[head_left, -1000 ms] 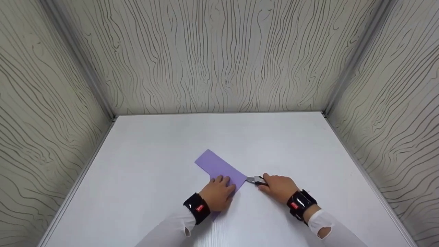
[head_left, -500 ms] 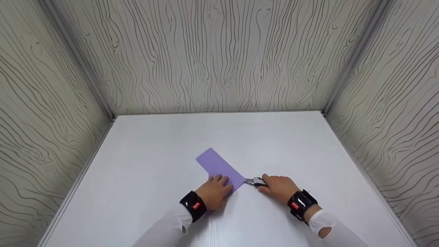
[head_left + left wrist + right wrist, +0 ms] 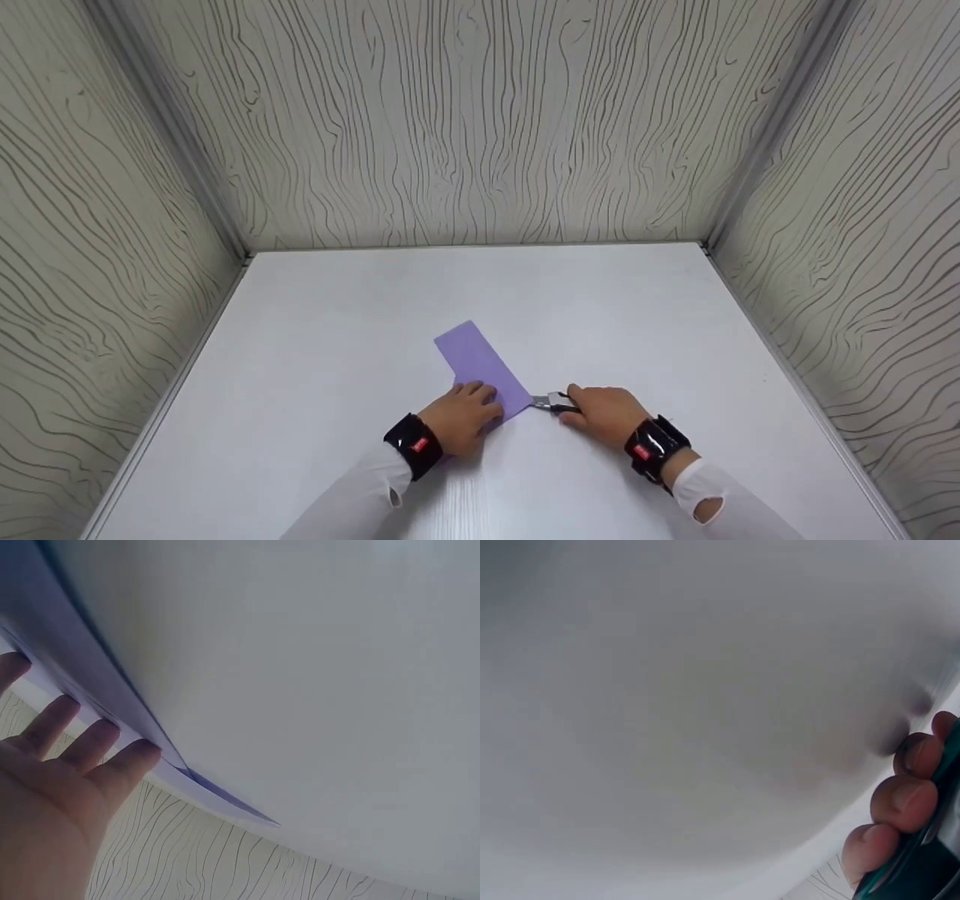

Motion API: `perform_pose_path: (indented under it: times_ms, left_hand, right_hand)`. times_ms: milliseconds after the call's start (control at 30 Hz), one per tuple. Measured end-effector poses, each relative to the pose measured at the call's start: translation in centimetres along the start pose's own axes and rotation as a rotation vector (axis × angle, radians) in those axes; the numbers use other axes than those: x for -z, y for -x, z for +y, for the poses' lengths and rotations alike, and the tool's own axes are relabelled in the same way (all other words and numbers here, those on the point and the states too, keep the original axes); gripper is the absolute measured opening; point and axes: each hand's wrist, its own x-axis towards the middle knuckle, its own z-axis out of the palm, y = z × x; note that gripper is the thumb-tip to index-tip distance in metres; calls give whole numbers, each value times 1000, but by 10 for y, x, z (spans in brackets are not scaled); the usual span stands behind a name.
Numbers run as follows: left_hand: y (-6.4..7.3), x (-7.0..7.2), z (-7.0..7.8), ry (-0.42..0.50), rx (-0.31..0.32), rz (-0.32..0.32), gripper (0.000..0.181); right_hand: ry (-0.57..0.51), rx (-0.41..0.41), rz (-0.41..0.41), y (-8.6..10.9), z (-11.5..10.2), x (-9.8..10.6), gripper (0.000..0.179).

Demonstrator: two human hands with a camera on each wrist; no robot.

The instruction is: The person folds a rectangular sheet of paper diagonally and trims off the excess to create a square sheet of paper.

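A folded sheet of purple paper [image 3: 481,361] lies on the white table, its long arm pointing up and to the left. My left hand [image 3: 456,417] rests on its lower part and hides some of it. In the left wrist view the extended fingers [image 3: 94,742] press on the paper [image 3: 90,667], and a flap stands slightly raised. My right hand [image 3: 609,412] grips a utility knife [image 3: 556,403] whose blade meets the paper's right corner. The right wrist view shows fingers [image 3: 904,802] curled round its dark green handle [image 3: 911,870].
The white table [image 3: 337,315] extends around both hands. Wood-patterned panels [image 3: 480,127] enclose it at the back and both sides. Each wrist wears a black strap [image 3: 414,445].
The paper has turned clockwise, its far end shifting right and its right corner shifting down and left. My left hand has slid slightly left; the knife blade has followed the corner.
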Motion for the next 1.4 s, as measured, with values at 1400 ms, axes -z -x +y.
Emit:
perform_pose_path:
  times_ms: [1400]
  left_hand:
    - [-34,-3,25,-4,464,157,60]
  right_hand:
    - [-2,-65,3,-1,-18,-6,46]
